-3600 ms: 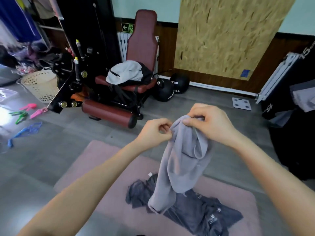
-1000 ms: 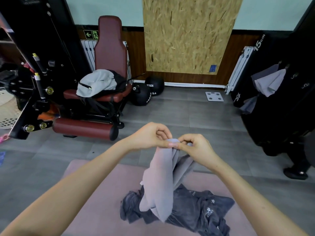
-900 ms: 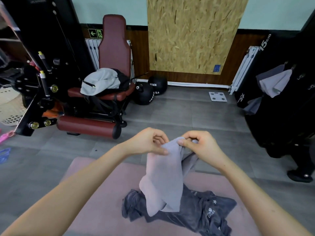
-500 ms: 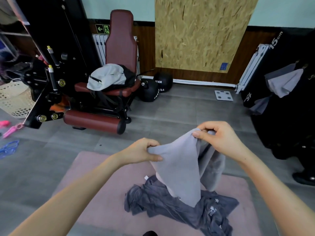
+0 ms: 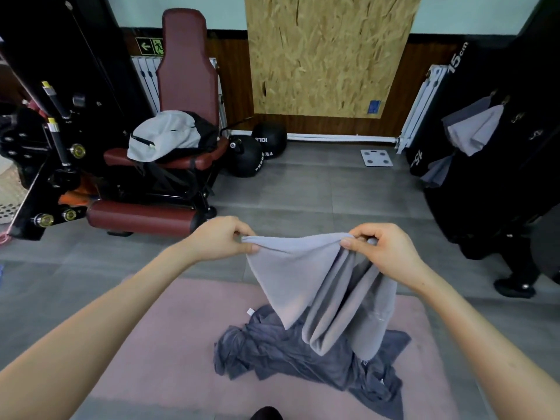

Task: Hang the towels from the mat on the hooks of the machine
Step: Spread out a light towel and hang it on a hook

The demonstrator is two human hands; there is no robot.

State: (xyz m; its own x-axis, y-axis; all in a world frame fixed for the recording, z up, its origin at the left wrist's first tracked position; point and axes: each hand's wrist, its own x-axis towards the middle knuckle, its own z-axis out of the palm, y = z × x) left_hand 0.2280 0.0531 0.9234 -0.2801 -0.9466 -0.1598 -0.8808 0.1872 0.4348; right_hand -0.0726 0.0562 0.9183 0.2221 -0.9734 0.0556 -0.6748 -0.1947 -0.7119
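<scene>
Left arm: bare, comes in from the lower left of the frame and reaches up to the middle, where the left hand [image 5: 221,237] is held up over the floor with its back up.
Right arm: bare, comes in from the lower right. The right hand [image 5: 381,250] is at about the same height, a bit right of the middle.
Between the hands: the hands are apart, and the top edge of a soft light grey towel [image 5: 291,274] is pulled straight from one to the other.
Towel edges: the towel hangs down in long folds, mostly under the right hand. I cannot tell if its low tips touch the pile below.
Open room: a wide strip of grey tiled floor [image 5: 318,192] lies past the hands. A dark red padded seat machine [image 5: 188,86] stands at the left and a tall black machine [image 5: 500,183] at the right edge.
Left hand grip: fingers curled, pinching the towel's left corner.
Right hand grip: fingers curled, pinching the bunched right corner.
Other towels: a crumpled heap of dark grey towels [image 5: 288,350] lies on the flat pink mat [image 5: 169,344] at the bottom of the frame. Grey hung towels [image 5: 475,131] are already up on the black machine.
</scene>
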